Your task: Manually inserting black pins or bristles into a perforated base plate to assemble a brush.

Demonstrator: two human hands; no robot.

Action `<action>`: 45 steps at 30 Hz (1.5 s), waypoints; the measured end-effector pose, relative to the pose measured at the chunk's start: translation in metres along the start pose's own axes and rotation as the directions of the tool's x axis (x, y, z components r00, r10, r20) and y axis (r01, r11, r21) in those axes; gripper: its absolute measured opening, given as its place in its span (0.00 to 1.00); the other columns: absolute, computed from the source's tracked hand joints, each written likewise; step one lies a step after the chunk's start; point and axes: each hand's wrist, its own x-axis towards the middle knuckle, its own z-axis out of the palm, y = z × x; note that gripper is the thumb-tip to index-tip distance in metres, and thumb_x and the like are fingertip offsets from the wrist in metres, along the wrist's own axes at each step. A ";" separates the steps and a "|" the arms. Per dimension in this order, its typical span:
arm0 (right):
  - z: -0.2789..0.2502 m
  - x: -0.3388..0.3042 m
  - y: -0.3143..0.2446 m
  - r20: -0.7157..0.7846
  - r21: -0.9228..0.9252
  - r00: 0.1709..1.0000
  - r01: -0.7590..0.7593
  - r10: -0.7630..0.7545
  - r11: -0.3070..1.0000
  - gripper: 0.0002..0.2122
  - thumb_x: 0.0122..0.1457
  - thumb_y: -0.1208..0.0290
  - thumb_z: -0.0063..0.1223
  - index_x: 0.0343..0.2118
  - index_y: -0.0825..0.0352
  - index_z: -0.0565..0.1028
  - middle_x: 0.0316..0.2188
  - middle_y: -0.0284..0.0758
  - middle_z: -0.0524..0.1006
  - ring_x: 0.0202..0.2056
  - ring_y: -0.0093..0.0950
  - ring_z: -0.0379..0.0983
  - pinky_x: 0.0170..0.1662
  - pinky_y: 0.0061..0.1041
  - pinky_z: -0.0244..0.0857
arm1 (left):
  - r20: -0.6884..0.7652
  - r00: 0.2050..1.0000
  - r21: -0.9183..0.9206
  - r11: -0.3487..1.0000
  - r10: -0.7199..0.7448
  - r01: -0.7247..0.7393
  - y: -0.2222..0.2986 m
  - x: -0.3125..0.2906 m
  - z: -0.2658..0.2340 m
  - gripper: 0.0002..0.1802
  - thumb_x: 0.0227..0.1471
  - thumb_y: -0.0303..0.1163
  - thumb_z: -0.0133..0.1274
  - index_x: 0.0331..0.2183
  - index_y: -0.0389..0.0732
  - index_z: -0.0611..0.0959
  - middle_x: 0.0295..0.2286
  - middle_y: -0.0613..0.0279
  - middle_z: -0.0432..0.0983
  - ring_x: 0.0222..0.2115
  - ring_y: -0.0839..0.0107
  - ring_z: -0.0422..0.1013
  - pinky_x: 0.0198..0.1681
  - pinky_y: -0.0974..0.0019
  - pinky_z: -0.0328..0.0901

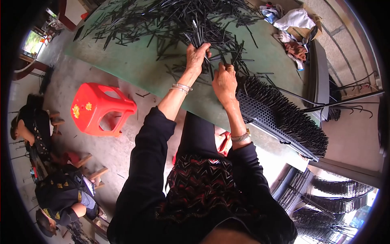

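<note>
My left hand [196, 59] is closed around a bundle of thin black sticks [198, 34], which points away from me over the table. Close to its right, my right hand [225, 83] has its fingers curled down toward the tabletop. Whatever those fingers grip is hidden, though dark sticks show beside the fingertips. Beyond both hands spreads a large loose pile of black sticks [162, 20]. To the right of my right hand lies a long perforated tray [260, 110] with black sticks packed upright in its holes.
The green table [122, 61] reaches under the pile. Bags and cloths [294, 20] lie at its far right. A red plastic stool [91, 110] stands on the floor at left, with two seated people beyond it. Racks of black rods [333, 203] stand at lower right.
</note>
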 end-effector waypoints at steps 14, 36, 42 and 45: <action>0.060 0.007 -0.024 0.242 -0.337 0.964 -0.020 0.107 0.941 0.48 0.37 0.40 0.66 0.53 0.80 0.65 0.56 0.47 0.60 0.52 0.40 0.60 0.55 0.36 0.54 | -0.114 0.960 0.325 0.922 0.258 -0.209 0.003 0.014 -0.041 0.10 0.47 0.31 0.60 0.26 0.39 0.75 0.14 0.70 0.67 0.12 0.79 0.62 0.16 0.73 0.57; 0.078 0.049 -0.018 0.246 -0.134 0.943 0.261 -0.223 0.956 0.26 0.49 0.57 0.63 0.46 0.66 0.67 0.48 0.52 0.65 0.41 0.48 0.74 0.41 0.41 0.70 | -0.604 0.792 -0.172 0.985 -0.089 -0.021 0.012 -0.070 -0.098 0.09 0.51 0.26 0.59 0.31 0.33 0.75 0.24 0.60 0.72 0.20 0.70 0.70 0.19 0.67 0.66; 0.080 0.068 -0.018 0.346 -0.161 0.915 0.275 -0.207 0.948 0.22 0.48 0.60 0.63 0.46 0.62 0.72 0.48 0.53 0.69 0.38 0.46 0.76 0.41 0.38 0.72 | -0.600 0.766 -0.316 0.948 -0.232 0.040 -0.012 -0.069 -0.086 0.10 0.51 0.27 0.59 0.33 0.35 0.75 0.25 0.61 0.75 0.21 0.72 0.69 0.20 0.68 0.64; 0.086 0.065 -0.013 0.326 -0.152 0.926 0.252 -0.192 0.956 0.21 0.47 0.60 0.63 0.43 0.64 0.75 0.40 0.51 0.76 0.38 0.45 0.77 0.41 0.39 0.72 | -0.540 0.784 -0.388 0.917 -0.305 0.090 -0.023 -0.061 -0.071 0.09 0.51 0.28 0.59 0.28 0.34 0.76 0.24 0.57 0.77 0.20 0.69 0.71 0.20 0.66 0.64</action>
